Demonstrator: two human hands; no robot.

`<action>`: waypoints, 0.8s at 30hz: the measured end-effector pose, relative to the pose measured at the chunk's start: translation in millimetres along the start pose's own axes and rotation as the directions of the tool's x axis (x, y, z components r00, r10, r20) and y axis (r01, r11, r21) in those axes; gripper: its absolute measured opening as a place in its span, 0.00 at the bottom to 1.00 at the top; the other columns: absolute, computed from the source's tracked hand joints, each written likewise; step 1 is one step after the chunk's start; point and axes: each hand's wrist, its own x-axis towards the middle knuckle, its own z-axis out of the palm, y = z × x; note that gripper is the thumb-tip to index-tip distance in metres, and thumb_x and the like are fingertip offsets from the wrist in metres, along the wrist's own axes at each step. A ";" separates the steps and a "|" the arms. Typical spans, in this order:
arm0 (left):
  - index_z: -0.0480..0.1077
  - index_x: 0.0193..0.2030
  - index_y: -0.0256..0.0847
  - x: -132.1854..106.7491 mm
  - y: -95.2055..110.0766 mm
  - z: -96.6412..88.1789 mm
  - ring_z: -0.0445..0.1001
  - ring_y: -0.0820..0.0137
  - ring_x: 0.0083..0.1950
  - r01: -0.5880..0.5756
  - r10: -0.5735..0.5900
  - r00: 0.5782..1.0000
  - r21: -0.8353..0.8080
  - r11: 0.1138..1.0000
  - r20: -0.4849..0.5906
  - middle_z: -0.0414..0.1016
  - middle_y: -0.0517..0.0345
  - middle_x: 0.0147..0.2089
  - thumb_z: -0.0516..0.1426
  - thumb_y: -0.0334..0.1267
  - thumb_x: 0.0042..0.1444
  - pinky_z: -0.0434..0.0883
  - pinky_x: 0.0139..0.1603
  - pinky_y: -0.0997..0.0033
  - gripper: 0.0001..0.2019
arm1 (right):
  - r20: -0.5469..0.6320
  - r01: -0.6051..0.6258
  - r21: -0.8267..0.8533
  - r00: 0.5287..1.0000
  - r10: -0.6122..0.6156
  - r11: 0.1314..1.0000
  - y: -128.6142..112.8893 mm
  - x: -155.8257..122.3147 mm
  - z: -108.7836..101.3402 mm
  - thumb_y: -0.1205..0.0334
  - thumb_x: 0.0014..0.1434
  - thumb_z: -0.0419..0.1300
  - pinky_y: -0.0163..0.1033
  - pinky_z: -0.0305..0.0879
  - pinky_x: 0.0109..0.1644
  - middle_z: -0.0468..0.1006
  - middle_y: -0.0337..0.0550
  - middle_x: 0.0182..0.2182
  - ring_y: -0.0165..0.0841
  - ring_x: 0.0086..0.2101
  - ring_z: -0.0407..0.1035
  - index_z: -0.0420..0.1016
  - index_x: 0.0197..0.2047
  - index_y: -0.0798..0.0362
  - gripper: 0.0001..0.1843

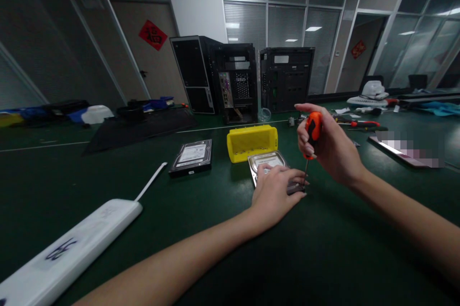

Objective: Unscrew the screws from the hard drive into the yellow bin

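My left hand (275, 188) lies over a silver hard drive (271, 159), its fingers curved round the drive's near right part and gripping it. Closed round the orange-and-black handle of a screwdriver (313, 130) is my right hand (332, 148), with the index finger raised off the handle. The screwdriver stands nearly upright, its shaft pointing down to the drive's right corner by my left fingertips. My left hand covers much of the drive, and the exact spot of the tip is hard to make out. Behind the drive sits a yellow bin (251, 142) with small screws inside.
A second hard drive (191, 156) lies left of the bin. At the near left is a white power strip (72, 243) with its cable. Black computer cases (235, 83) stand at the back. Red-handled pliers (364, 124) and a phone-like slab (404, 152) lie to the right.
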 end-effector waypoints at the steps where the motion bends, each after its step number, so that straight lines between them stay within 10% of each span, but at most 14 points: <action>1: 0.71 0.45 0.50 0.0 0.0 0.0 0.69 0.63 0.51 -0.002 0.002 1.000 0.002 1.000 0.001 0.75 0.63 0.47 0.59 0.38 0.52 0.52 0.56 0.49 0.12 | 0.008 -0.005 0.008 1.000 0.005 1.000 -0.2 0.3 0.0 0.51 0.63 0.44 0.33 0.53 0.21 0.62 0.36 0.26 0.24 0.20 0.55 0.65 0.48 0.46 0.16; 24: 0.72 0.45 0.49 0.0 2.5 -1.8 0.68 0.62 0.51 0.021 -0.021 1.000 -0.004 1.000 0.019 0.75 0.61 0.47 0.58 0.39 0.52 0.52 0.57 0.50 0.12 | -0.005 0.001 0.009 1.000 -0.001 1.000 -1.8 -0.8 6.2 0.53 0.62 0.47 0.32 0.51 0.21 0.61 0.35 0.26 0.23 0.21 0.54 0.66 0.46 0.49 0.14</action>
